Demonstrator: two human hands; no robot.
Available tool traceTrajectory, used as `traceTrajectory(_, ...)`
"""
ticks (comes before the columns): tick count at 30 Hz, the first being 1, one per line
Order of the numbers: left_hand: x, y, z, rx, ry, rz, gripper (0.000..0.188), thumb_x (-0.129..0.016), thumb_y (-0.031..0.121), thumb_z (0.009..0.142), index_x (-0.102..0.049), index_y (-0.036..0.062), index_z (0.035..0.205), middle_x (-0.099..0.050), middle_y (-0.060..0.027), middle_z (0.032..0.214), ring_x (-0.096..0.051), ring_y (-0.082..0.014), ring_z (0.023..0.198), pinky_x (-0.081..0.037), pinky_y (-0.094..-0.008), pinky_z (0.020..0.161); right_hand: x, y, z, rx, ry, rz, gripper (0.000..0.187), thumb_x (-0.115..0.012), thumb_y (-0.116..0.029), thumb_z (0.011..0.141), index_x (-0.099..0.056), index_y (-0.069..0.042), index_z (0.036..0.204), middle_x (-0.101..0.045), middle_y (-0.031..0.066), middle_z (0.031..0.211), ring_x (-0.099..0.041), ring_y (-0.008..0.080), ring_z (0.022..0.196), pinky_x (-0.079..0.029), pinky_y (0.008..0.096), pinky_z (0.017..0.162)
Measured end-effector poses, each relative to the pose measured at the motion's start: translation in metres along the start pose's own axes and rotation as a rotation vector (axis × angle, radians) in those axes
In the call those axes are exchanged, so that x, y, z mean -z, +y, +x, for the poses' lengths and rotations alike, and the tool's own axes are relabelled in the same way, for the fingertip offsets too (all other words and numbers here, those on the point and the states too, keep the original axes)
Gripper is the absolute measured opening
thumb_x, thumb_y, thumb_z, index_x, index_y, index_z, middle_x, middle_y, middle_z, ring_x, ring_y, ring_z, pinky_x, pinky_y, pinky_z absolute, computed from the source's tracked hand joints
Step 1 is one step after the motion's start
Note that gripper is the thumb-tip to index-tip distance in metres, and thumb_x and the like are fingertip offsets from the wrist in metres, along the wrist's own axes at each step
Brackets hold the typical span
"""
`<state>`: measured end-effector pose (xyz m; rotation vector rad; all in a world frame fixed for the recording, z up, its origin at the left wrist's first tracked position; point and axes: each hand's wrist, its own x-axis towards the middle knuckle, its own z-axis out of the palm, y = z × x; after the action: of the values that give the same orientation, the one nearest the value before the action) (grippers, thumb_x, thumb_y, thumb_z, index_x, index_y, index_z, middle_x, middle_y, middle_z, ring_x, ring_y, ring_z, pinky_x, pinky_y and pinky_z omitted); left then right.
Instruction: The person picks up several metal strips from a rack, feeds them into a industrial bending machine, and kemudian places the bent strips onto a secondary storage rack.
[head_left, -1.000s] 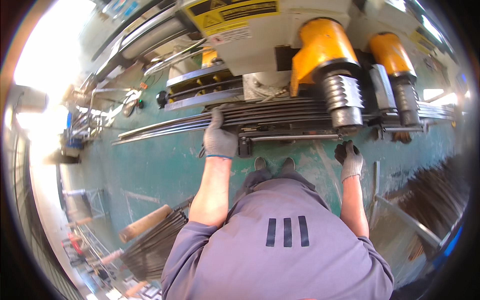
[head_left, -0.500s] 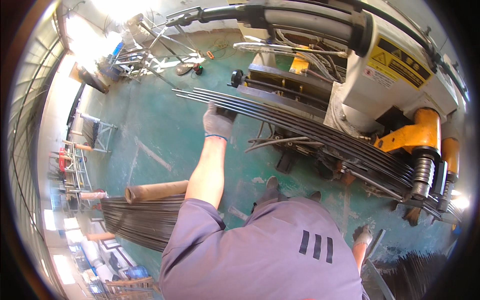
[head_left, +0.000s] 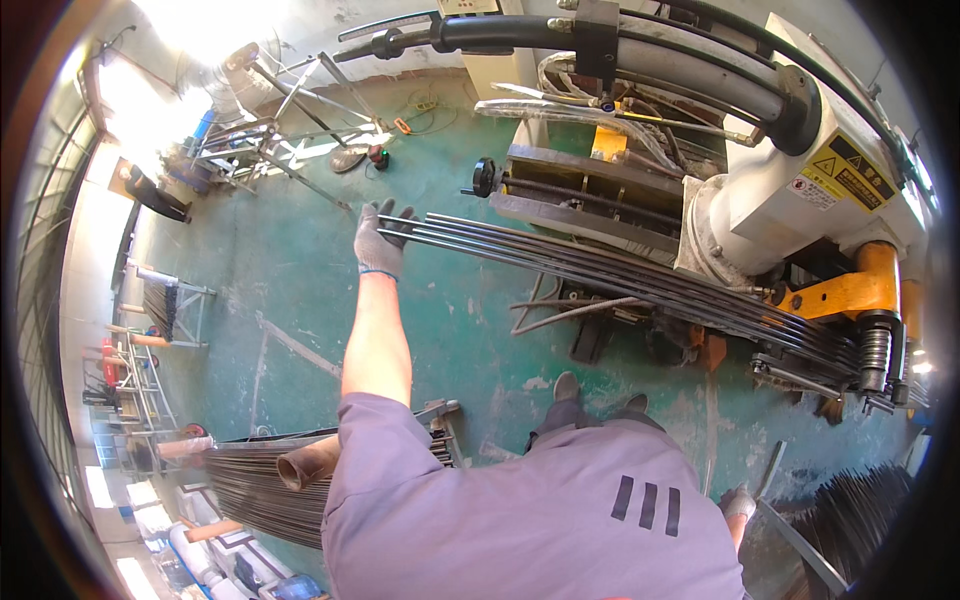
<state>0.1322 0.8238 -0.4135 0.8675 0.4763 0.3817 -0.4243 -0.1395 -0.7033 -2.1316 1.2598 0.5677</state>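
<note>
My left hand, in a light glove with dark fingers, is at the free ends of several long, thin metal rods. The rod tips lie across the palm, and the fingers stretch apart past them. From there the rods run right, side by side, to the machine's orange arm and a coil spring. Low on the right, my gloved right hand hangs beside a metal frame bar; its fingers are too small to read.
A white machine with hydraulic hoses stands along the right. At lower left, a rack holds many dark rods and a brown tube. Another dark rod bundle is at lower right. A metal stand is at the far left on the green floor.
My left hand has slid left along the rods to their tips, and its fingers have spread. The right hand has dropped slightly. The view has shifted, with the machine farther right.
</note>
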Motion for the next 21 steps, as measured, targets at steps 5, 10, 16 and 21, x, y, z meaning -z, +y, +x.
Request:
traceTrajectory(5,-0.003,-0.042,-0.036,0.219,-0.168,-0.097,0.05,-0.04,0.043,0.116,-0.046,0.0092,0.152,-0.059,-0.0173,0.141,-0.062,-0.0418,0.128,-0.054,-0.0649,0.106,0.014,-0.031,0.01,-0.158,0.075,0.712,0.026,-0.064,-0.035,0.103,-0.058,-0.016,0.086,-0.058,0.0056,0.073,-0.054,0.0247,0.06,-0.039,0.0445,0.052)
traceTrajectory(10,-0.033,-0.022,-0.092,0.195,-0.297,0.006,0.054,-0.033,0.048,0.116,-0.043,0.0125,0.156,-0.057,-0.0178,0.145,-0.058,-0.0412,0.133,-0.049,-0.0651,0.112,-0.015,-0.16,-0.028,-0.195,-0.128,1.015,0.012,-0.064,-0.02,0.101,-0.067,-0.012,0.11,-0.069,0.0117,0.086,-0.066,0.0267,0.072,-0.05,0.0483,0.056)
traceTrajectory(16,-0.035,-0.026,-0.082,0.253,-0.318,-0.012,0.057,-0.039,0.049,0.115,-0.04,0.011,0.158,-0.057,-0.0183,0.145,-0.061,-0.0408,0.13,-0.052,-0.0637,0.11,-0.024,-0.235,-0.09,-0.125,0.069,0.846,0.025,-0.068,-0.032,0.103,-0.066,-0.007,0.099,-0.067,0.0058,0.076,-0.062,0.0217,0.058,-0.045,0.0359,0.048)
traceTrajectory(21,-0.027,-0.043,-0.067,0.241,-0.309,0.124,0.045,-0.051,0.049,0.112,-0.061,0.0145,0.138,-0.07,-0.0121,0.127,-0.069,-0.0343,0.118,-0.058,-0.0586,0.1,-0.013,-0.196,-0.101,-0.159,0.042,0.882,0.027,-0.067,-0.032,0.102,-0.069,-0.004,0.099,-0.068,0.008,0.077,-0.064,0.0219,0.059,-0.05,0.0366,0.051)
